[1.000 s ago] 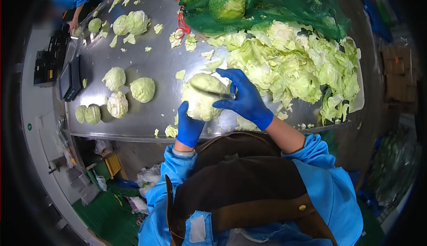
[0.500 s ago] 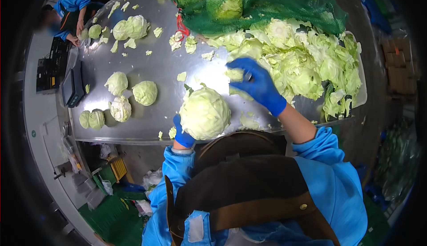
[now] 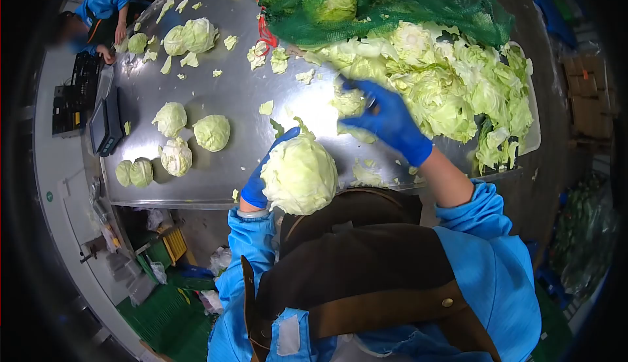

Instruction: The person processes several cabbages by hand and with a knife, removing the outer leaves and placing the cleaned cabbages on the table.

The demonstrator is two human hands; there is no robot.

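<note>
My left hand [image 3: 260, 177], in a blue glove, cups a pale green cabbage [image 3: 299, 175] from its left side, its fingers along the upper edge. The cabbage is held over the near table edge, in front of my apron. To its upper right is my right hand [image 3: 386, 119], also blue-gloved and slightly blurred, thumb and fingers apart. Cabbage leaves [image 3: 348, 103] show beside and behind its fingertips. A small dark item shows at its fingers.
Trimmed cabbages [image 3: 212, 133] sit on the metal table [image 3: 245, 146] at left, near a scale [image 3: 106, 123]. Loose leaves [image 3: 438, 100] are heaped at right, below a green net sack [image 3: 392, 9] holding cabbages. Another person [image 3: 104, 15] works at the far left corner.
My left hand has come up around the cabbage's left side, and the cabbage has turned and dropped slightly. My right hand has shifted a little right and down, its fingers spreading.
</note>
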